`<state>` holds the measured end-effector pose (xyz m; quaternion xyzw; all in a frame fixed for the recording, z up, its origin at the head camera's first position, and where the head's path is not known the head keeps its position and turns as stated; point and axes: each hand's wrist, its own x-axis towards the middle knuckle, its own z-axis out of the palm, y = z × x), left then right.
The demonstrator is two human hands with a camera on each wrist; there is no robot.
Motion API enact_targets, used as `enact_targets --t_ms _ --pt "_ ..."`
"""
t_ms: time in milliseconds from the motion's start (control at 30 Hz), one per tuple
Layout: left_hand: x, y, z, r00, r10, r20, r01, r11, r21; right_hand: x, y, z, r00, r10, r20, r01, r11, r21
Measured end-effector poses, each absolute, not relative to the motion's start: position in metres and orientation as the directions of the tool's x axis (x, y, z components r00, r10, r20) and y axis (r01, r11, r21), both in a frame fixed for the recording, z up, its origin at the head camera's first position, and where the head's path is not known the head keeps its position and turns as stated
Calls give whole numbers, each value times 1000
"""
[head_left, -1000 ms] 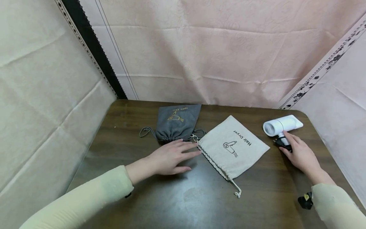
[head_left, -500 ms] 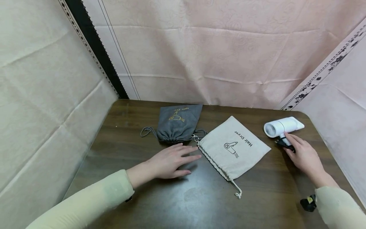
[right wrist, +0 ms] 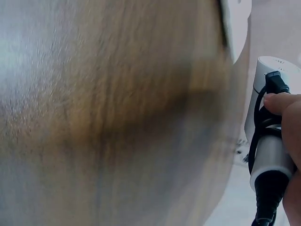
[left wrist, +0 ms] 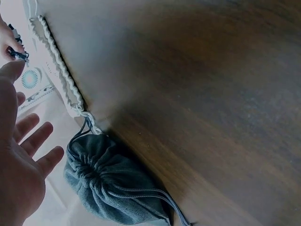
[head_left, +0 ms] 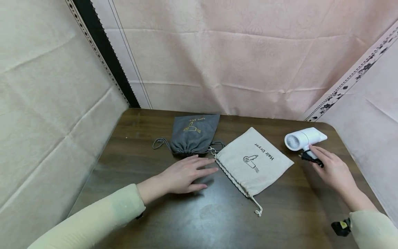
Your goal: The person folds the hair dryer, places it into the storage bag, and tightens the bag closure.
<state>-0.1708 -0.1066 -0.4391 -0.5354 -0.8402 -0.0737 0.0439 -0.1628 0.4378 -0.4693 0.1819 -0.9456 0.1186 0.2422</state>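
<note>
right hand (head_left: pixel 335 171) at the right side of the wooden table (head_left: pixel 199 224): fingers and thumb bent round the handle of a white hair dryer (head_left: pixel 306 137), gripping it. black cord (head_left: pixel 312 159) bunched along the handle; right wrist view has a fingertip pressed to it, just by the plug (right wrist: pixel 275 82). dryer's round grille faces left, narrow nozzle points right; cannot tell whether it touches the wood.

left hand (head_left: pixel 183 174) reaches over the table: fingers straight and spread, nothing held. fingertips near the mouth edge of a cream bag (head_left: pixel 255 162) and just below a dark grey pouch (head_left: pixel 194 135).

cream bag lies flat, well left of the dryer, "hair dryer" printed in black, drawstring (head_left: pixel 257 206) trailing toward the person. grey pouch near the back edge, mouth gathered, gold print. pink cloth (head_left: pixel 217 62) behind.
</note>
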Motion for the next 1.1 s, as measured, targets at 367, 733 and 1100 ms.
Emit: enact_targets --t_ms 367,733,1100 --pt "-168 -111 -432 -443 883 156 896 439 64 -158 397 -441 -708 -418 570 -561 823 -93" --pt "-159 -127 -430 -443 873 204 895 444 44 -150 336 -440 -557 -573 601 -746 663 -60" --pt "-148 -149 -424 -508 833 220 860 505 74 -131 278 -446 -458 -719 522 -856 516 -39"
